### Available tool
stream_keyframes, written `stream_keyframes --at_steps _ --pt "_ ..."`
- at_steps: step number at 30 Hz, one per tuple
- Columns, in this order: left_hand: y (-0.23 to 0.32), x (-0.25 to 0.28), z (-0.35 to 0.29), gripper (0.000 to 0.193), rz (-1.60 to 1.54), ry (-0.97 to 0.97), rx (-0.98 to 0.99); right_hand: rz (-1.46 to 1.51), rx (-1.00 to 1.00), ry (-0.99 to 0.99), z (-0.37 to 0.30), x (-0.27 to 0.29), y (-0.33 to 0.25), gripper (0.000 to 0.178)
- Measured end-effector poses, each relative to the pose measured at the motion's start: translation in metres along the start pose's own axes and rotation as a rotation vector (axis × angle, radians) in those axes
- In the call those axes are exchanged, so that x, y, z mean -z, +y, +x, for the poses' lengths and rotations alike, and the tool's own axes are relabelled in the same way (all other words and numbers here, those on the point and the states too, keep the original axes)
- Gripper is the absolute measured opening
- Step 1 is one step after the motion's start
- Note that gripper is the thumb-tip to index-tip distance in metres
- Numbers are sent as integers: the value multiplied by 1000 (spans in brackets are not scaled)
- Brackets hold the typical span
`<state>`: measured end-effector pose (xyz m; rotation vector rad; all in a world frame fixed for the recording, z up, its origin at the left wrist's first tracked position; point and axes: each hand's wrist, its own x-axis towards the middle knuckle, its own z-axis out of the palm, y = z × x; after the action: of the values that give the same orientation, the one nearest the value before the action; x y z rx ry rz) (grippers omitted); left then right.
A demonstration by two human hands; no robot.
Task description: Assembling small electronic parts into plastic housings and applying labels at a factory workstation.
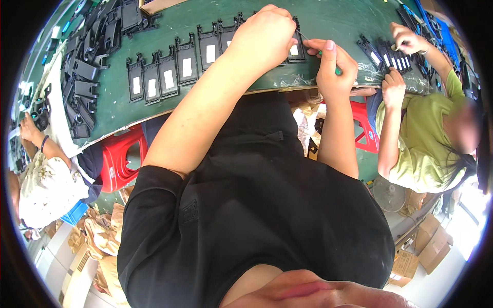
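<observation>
A row of black plastic panels [186, 54] with white stickers lies along the near part of the green table [226, 95]. My left hand [264, 38] is closed over the right part of this row, covering some of the panels. Whatever its fingers pinch is hidden. Just right of it, my right hand [336, 69] is closed around a thin tool with a green handle [338, 71]. The tool's slender end points toward the rightmost panel [296, 43], next to my left fingers.
Black plastic parts [82, 69] are heaped at the left. On the right, a co-worker in a green shirt [418, 138] handles similar panels [393, 60]. Another person in a pale patterned top [51, 190] sits at the left. Red stools [120, 159] stand below the table edge.
</observation>
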<state>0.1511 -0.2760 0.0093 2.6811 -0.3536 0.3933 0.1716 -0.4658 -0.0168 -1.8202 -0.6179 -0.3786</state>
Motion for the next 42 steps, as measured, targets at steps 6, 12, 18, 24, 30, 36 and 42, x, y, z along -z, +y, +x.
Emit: stream_keyframes --at_steps 6,12,18,24,30,36,42 --pt "1 1 1 22 15 -19 1 24 -7 9 0 0 2 30" --pt "-4 2 0 18 -62 183 -165 33 -58 13 1 -1 1 30" --pt "11 35 4 26 -74 -96 -40 104 -249 -143 18 11 -5 26" --pt "19 27 -8 60 -75 305 -30 382 -290 -295 39 16 5 18" --pt "7 19 0 67 -291 22 99 364 -280 -349 37 16 28 13" --pt "10 21 -1 72 -301 21 145 378 -263 -365 38 15 28 12" --pt "7 16 -1 71 -290 37 111 365 -247 -362 37 15 27 13"
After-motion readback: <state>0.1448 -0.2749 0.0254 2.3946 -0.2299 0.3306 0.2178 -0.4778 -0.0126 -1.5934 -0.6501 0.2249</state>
